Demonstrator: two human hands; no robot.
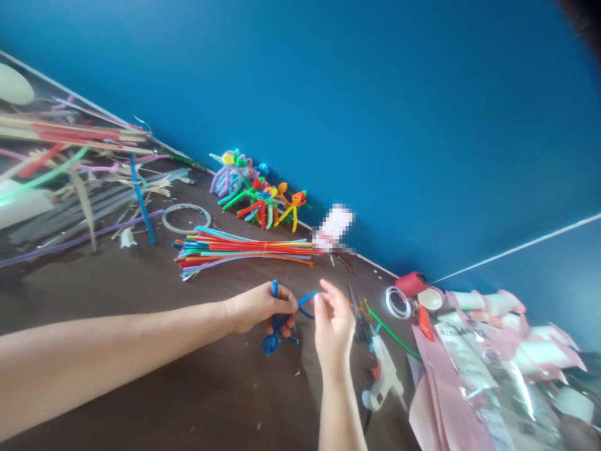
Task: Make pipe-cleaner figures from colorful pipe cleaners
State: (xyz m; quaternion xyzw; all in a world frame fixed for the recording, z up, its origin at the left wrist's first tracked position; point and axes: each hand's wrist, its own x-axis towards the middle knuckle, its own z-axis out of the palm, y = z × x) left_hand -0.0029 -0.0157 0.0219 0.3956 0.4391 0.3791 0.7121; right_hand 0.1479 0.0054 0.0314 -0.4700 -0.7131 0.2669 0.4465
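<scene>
My left hand [275,310] is closed around a small figure bent from blue pipe cleaner [271,344]. A coiled round blue part hangs below the fingers, and a short end sticks up above the thumb. Two blue strands reach from the left fingertips toward my right hand [334,319]. The right thumb and fingers meet the end of the upper strand, with the index finger partly raised; the exact contact is small and blurred. Just beyond the hands lies a tied bundle of multicoloured pipe cleaners [248,249].
Several colourful pipe-cleaner figures [263,194] stand against the blue wall. Strips and sticks [84,134] clutter the left, beside a tape ring [186,218]. On the right lie a glue gun [385,373], a green pipe cleaner [393,333], a white ring [398,303] and pink sheets [441,388].
</scene>
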